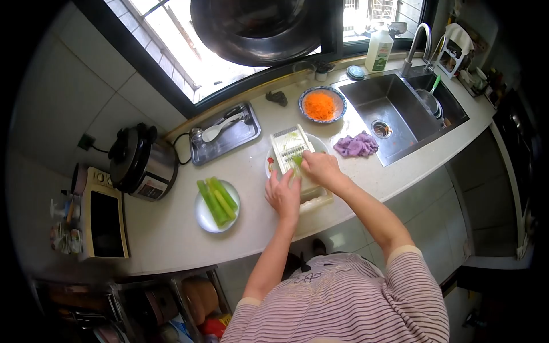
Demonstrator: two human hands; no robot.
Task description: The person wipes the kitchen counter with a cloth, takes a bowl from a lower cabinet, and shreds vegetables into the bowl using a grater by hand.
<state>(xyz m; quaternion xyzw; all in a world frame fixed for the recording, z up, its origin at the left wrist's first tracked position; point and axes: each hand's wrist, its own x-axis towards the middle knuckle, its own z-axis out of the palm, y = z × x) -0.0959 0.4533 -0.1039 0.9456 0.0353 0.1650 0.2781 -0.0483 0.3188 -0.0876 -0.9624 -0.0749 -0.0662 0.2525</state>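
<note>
A white grater (290, 146) lies across a white bowl (316, 143) with a red pattern on its side, near the counter's front. My right hand (321, 169) is closed around a piece of green stem vegetable (297, 162) and presses it on the grater's face. On the grater's lower left side, my left hand (283, 195) grips the edge, its fingertips close to the green piece. To the left, a white plate (201, 216) carries several peeled green stem pieces (217, 201). Shredded carrot (319, 107) fills a blue-patterned bowl (303, 114) behind the grater.
A purple cloth (355, 145) lies beside the steel sink (394, 108) on the right. A metal tray (225, 143) with spoons sits back left, near a pressure cooker (143, 166) and a microwave (106, 217). A large wok (257, 28) hangs at the window.
</note>
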